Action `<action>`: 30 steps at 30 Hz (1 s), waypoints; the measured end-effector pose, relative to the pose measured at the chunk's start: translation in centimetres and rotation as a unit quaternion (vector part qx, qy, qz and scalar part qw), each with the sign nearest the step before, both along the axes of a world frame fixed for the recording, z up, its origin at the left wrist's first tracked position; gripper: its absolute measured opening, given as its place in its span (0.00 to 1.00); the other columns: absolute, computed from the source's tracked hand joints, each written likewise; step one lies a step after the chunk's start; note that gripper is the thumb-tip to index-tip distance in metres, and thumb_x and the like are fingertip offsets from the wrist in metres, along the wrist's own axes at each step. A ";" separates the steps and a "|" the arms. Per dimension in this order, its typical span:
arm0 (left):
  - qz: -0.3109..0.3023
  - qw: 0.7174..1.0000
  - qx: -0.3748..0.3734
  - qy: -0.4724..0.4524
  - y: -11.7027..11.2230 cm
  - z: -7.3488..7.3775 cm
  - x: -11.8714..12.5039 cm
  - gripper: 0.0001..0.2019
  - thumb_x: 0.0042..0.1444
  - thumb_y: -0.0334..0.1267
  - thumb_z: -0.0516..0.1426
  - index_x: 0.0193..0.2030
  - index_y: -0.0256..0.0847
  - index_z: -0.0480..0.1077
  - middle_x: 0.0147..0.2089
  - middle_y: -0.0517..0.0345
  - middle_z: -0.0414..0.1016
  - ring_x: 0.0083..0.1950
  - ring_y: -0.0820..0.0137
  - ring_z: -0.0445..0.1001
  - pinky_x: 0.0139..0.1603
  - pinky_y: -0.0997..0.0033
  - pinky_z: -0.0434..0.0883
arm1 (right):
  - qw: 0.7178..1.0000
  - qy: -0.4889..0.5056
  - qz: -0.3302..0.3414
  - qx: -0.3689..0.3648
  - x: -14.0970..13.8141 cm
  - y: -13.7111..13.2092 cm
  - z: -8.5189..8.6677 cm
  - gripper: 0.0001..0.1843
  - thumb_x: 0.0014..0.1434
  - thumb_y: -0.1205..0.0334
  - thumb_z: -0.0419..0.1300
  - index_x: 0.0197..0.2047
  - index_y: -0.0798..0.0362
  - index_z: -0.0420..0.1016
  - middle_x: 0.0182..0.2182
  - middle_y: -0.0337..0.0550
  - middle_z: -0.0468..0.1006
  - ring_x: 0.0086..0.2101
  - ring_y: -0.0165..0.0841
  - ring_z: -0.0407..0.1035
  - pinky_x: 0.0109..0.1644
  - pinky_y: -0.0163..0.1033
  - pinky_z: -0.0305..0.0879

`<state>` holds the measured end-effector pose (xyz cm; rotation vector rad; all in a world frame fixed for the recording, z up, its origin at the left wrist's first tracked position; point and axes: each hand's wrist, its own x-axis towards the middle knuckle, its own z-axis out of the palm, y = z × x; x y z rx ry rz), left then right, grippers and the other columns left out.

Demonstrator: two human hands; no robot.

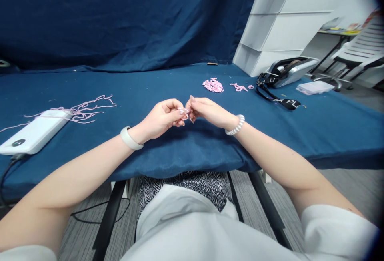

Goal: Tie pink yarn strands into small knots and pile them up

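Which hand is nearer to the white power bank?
Left. The left hand is to the right of the power bank; the right hand is farther right.

Between the left hand [159,119] and the right hand [208,111], the fingers hide most of a small pink piece [183,111], so its shape cannot be made out. The pink heap [213,85] is too small to tell its separate pieces, the black lanyard [279,97] twists part of its lettering from view, and the white chair [360,49] is cut off by the right edge.
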<state>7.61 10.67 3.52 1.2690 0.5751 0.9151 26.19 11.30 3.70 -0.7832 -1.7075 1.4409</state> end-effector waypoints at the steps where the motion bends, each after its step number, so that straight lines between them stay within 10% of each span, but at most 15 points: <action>1: 0.002 1.000 0.002 0.004 0.0 -0.1 0.0 0.18 0.41 0.42 0.72 0.27 0.37 0.68 0.27 0.60 0.75 0.24 0.79 0.71 0.26 0.80 0.68 | 1.000 0.000 0.007 0.000 -0.1 -0.1 0.1 0.30 0.52 0.32 0.60 0.28 0.55 0.70 0.22 0.38 0.70 0.25 0.26 0.64 0.32 0.35 0.65; 19: 0.073 0.996 0.003 0.045 0.0 -0.1 0.1 0.18 0.42 0.42 0.71 0.30 0.36 0.67 0.28 0.58 0.77 0.25 0.76 0.74 0.25 0.79 0.67 | 0.997 -0.025 -0.046 0.060 -0.2 -0.3 0.3 0.20 0.55 0.46 0.64 0.28 0.55 0.69 0.22 0.36 0.69 0.24 0.25 0.63 0.31 0.34 0.60; 30: 0.147 0.988 -0.007 0.048 -0.4 0.0 0.4 0.17 0.44 0.44 0.70 0.31 0.36 0.69 0.30 0.59 0.77 0.27 0.78 0.73 0.25 0.81 0.65 | 0.926 -0.144 -0.195 0.288 -0.5 -1.5 0.3 0.13 0.63 0.58 0.58 0.29 0.55 0.72 0.25 0.39 0.76 0.25 0.27 0.64 0.32 0.35 0.58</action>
